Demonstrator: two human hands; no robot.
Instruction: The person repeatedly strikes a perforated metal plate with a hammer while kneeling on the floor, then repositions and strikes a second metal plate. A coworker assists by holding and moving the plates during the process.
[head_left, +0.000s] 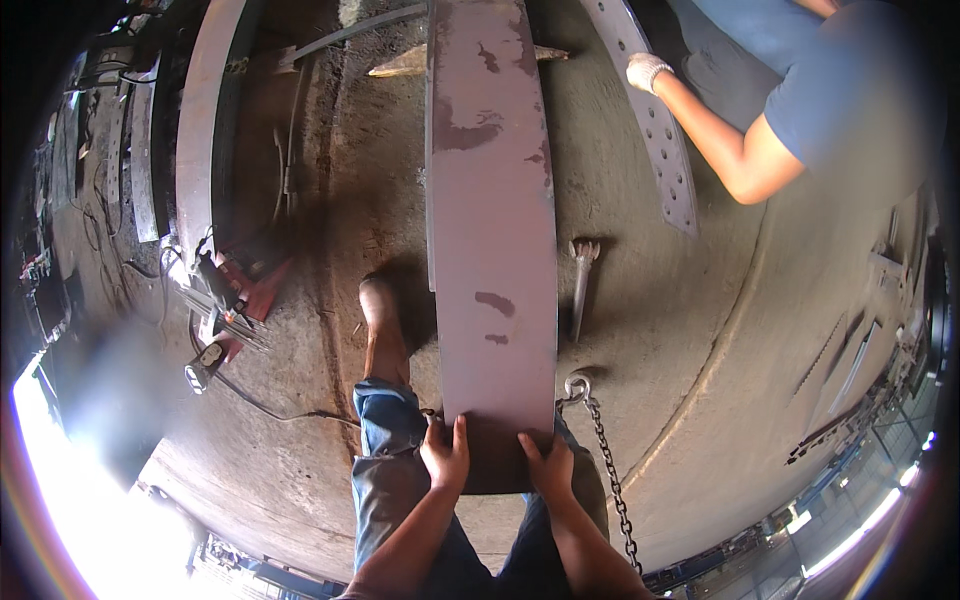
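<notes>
A long flat steel plate, brownish with darker rust patches, runs from my hands away to the top of the view. My left hand grips its near end at the left corner, thumb on top. My right hand grips the same end at the right corner. Below the plate I see my jeans-clad leg and brown boot on the concrete floor.
A wrench-like tool lies right of the plate, near a chain with a ring. Another person in a blue shirt, with a white-gloved hand, touches a perforated steel strip top right. Steel plates and tools lie left.
</notes>
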